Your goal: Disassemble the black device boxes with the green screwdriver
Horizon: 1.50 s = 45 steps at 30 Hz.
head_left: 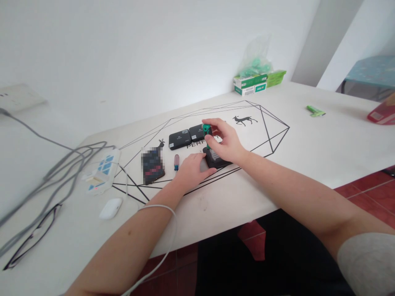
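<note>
My right hand (227, 142) grips a green and black screwdriver (207, 131), held upright with its lower end at a flat black device (219, 163). Whether the tip sits in a screw is too small to tell. My left hand (193, 172) holds the device's left side, thumb along the near edge and fingers at the far edge. Just beyond the hands lie two similar black devices, a left one (180, 140) and a right one (196, 132) partly behind the screwdriver. A small screwdriver with a clear handle (176, 160) lies left of my left hand.
A pixelated phone-like object (153, 165), a white power strip (105, 170), a white earbud case (111, 208), glasses (32, 236) and grey cables (70, 164) lie left. A white cable crosses my left forearm. Green boxes (249, 82) stand by the wall; a green item (315, 111) lies right.
</note>
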Tool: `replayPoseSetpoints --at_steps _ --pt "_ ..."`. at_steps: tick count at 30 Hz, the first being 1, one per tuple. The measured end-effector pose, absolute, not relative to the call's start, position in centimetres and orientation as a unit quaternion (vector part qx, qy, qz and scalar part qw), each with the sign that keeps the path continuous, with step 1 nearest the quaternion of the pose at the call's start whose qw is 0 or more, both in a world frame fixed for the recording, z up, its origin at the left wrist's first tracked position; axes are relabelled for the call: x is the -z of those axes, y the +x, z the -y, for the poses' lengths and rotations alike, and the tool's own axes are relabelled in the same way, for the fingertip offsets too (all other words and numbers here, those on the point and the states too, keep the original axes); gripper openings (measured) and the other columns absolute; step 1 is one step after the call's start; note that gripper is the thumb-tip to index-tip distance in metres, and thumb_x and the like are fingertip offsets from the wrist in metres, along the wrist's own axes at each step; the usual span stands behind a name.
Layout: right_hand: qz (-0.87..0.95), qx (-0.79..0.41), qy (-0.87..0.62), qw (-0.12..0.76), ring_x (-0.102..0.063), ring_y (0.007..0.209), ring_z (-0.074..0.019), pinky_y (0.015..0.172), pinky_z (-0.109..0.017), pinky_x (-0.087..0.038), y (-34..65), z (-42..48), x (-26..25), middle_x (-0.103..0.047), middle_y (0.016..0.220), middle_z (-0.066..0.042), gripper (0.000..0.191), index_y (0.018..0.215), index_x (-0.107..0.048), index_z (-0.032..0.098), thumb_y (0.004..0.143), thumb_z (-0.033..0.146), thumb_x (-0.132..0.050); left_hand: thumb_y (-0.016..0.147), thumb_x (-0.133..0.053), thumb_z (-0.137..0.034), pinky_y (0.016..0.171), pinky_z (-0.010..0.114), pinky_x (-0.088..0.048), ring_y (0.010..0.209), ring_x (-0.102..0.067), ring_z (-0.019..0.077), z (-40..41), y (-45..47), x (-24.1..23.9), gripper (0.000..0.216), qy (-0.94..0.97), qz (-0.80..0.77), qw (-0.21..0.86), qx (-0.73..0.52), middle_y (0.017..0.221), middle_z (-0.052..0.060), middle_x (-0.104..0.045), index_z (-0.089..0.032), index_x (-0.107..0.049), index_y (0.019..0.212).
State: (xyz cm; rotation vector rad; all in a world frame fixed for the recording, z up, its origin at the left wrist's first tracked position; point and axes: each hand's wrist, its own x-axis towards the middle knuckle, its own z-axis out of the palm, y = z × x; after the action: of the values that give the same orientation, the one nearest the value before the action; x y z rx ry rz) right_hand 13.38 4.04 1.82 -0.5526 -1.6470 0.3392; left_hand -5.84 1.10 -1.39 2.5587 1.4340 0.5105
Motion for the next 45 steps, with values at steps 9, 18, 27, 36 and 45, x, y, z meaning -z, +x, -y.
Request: replayPoseSetpoints --at_steps 9,18,27,36,45 --pt "0.685 -0.157 -0.264 0.661 -0.066 0.094 -0.0199 0.083 -0.039 -0.063 13.4 -4.2 -1.9 -0.068 0.115 -0.007 0.035 0.128 -0.062 0.027 0.094 0.033 -0.059 0.091 -0.070 -0.059 0.115 0.052 -0.046 0.132 -0.059 0.0360 -1.1 -5.9 1.7 0.062 0.857 -0.480 0.076 -0.169 0.137 0.014 -0.067 -0.018 -0.061 0.136" --pt "0.651 -0.169 -0.279 0.685 -0.065 0.102 -0.0210 0.080 -0.036 -0.064 13.5 -5.3 -1.2 -0.064 0.122 -0.009 0.042 0.135 -0.055 0.029 0.100 0.051 -0.058 0.097 -0.064 -0.046 0.105 0.043 -0.050 0.113 -0.066 0.0278 -0.5 -5.6 0.8 0.030 0.844 -0.468 0.047 -0.259 0.111 0.009 -0.072 -0.020 -0.070 0.112" --pt "0.618 -0.151 -0.295 0.713 -0.066 0.104 -0.0220 0.084 -0.039 -0.064 13.5 -6.6 -0.3 -0.064 0.127 -0.011 0.046 0.135 -0.056 0.028 0.098 0.056 -0.061 0.102 -0.048 -0.026 0.099 0.046 -0.051 0.104 -0.067 0.0281 -2.5 -6.6 1.4 0.025 0.804 -0.542 0.032 -0.243 0.105 0.010 -0.073 -0.020 -0.073 0.103" --pt "0.667 -0.081 -0.304 0.676 -0.065 0.100 -0.0228 0.083 -0.040 -0.064 13.4 -7.9 -0.1 -0.065 0.123 -0.011 0.042 0.135 -0.058 0.025 0.100 0.049 -0.057 0.100 -0.052 -0.031 0.110 0.045 -0.050 0.119 -0.065 0.0281 -2.0 -5.9 2.1 0.029 0.838 -0.485 0.040 -0.245 0.119 0.011 -0.070 -0.019 -0.067 0.122" --pt "0.727 -0.059 -0.275 0.626 -0.066 0.101 -0.0230 0.084 -0.041 -0.065 12.5 -8.0 -0.7 -0.066 0.120 -0.011 0.037 0.136 -0.057 0.025 0.101 0.035 -0.055 0.081 -0.078 -0.063 0.117 0.057 -0.040 0.141 -0.049 0.0424 -0.7 -4.4 1.4 0.082 0.836 -0.512 0.097 -0.169 0.152 0.022 -0.052 -0.014 -0.052 0.141"
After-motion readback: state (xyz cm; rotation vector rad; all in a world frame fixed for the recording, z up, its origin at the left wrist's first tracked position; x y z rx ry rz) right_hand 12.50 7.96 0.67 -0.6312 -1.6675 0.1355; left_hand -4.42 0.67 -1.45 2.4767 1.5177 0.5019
